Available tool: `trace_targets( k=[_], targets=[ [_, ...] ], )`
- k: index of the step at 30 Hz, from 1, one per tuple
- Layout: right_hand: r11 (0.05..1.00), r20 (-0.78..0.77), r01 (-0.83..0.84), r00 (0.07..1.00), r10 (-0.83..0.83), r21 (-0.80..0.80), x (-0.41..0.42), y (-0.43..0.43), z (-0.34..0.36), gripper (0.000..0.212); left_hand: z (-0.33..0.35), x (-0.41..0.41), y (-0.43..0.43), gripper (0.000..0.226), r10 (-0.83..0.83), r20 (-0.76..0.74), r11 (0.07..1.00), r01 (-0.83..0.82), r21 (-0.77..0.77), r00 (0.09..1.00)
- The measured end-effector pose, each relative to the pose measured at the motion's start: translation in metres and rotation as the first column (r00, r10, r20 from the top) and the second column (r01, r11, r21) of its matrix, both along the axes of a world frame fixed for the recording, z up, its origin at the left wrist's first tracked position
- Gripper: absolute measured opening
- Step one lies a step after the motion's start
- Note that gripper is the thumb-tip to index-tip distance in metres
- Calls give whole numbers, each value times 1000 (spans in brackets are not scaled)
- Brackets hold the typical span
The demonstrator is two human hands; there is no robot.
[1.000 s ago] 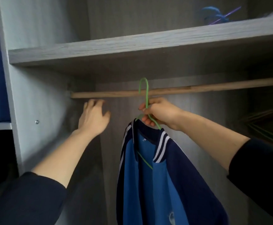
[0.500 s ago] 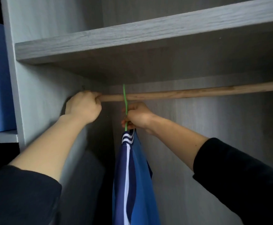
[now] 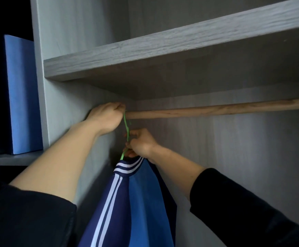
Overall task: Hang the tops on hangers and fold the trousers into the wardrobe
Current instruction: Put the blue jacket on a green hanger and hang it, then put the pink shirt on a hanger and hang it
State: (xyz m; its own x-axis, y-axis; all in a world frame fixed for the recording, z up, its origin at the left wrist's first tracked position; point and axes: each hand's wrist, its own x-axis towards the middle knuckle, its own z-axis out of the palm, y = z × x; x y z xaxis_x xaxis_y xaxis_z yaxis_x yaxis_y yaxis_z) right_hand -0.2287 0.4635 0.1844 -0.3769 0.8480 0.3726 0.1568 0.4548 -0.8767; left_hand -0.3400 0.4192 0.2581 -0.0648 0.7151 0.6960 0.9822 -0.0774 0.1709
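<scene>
A blue and navy top (image 3: pixel 138 202) with white stripes hangs from a thin green hanger (image 3: pixel 126 129). The hanger's hook reaches up to the left end of the wooden rail (image 3: pixel 216 110) inside the wardrobe. My right hand (image 3: pixel 141 143) grips the hanger's neck just above the collar. My left hand (image 3: pixel 106 116) is curled round the rail's left end, right beside the hook. The hook's top is hidden behind my left hand. No trousers are in view.
A grey shelf (image 3: pixel 163 49) runs close above the rail. The wardrobe's grey side panel (image 3: pixel 59 107) stands directly left of my left hand. A blue box (image 3: pixel 23 97) sits on a shelf in the neighbouring compartment at far left.
The hanger with the top has shifted left along the rail until its hook is against my left hand. My right hand has dropped lower on the hanger. My left hand keeps its hold on the rail.
</scene>
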Motion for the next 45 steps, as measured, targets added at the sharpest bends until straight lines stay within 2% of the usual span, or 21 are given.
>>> trace_targets(
  k=[3, 8, 12, 16, 18, 20, 22, 28, 32, 36, 41, 45],
  targets=[
    [999, 23, -15, 1000, 14, 34, -6, 3, 0, 32, -1, 2, -1, 40, 27, -31, 1000, -27, -8, 999],
    [991, 67, -5, 998, -4, 137, -9, 11, -2, 39, -3, 4, -4, 38, 37, -1, 999, -37, 34, 999],
    [926, 275, 61, 946, -174, 372, 2, 10, -7, 47, -6, 4, -7, 34, 13, -3, 999, -13, 45, 1000],
    [876, 308, 87, 916, -258, 475, 50, -7, -13, 51, -19, 9, -4, 42, 49, -27, 998, -48, 43, 998],
    [792, 395, 95, 827, -400, 603, 88, -21, -17, 43, -31, 24, -5, 44, 81, 25, 990, -83, 112, 996],
    [696, 437, 100, 713, -549, 711, 128, -34, -21, 37, -43, 52, -7, 43, 63, 27, 967, -67, 247, 998],
    [646, 426, 138, 646, -633, 751, 167, -48, -22, 35, -49, 87, -11, 41, -22, -35, 946, 32, 323, 999],
    [528, 359, 291, 474, -804, 798, 275, -88, -20, 28, -47, 200, -19, 37, -257, -169, 869, 304, 390, 951],
    [461, 369, 352, 299, -880, 815, 351, -120, -20, 27, -48, 277, -24, 37, -394, -190, 816, 437, 378, 899],
    [349, 338, 391, 101, -936, 852, 418, -150, -16, 17, -53, 339, -23, 34, -497, -175, 786, 527, 323, 850],
    [258, 334, 417, -120, -935, 871, 473, -170, -21, 21, -57, 387, -10, 42, -520, -170, 772, 546, 325, 837],
    [185, 313, 354, -348, -884, 917, 499, -170, -29, 29, -64, 394, 1, 50, -506, -174, 743, 530, 409, 845]
  ],
)
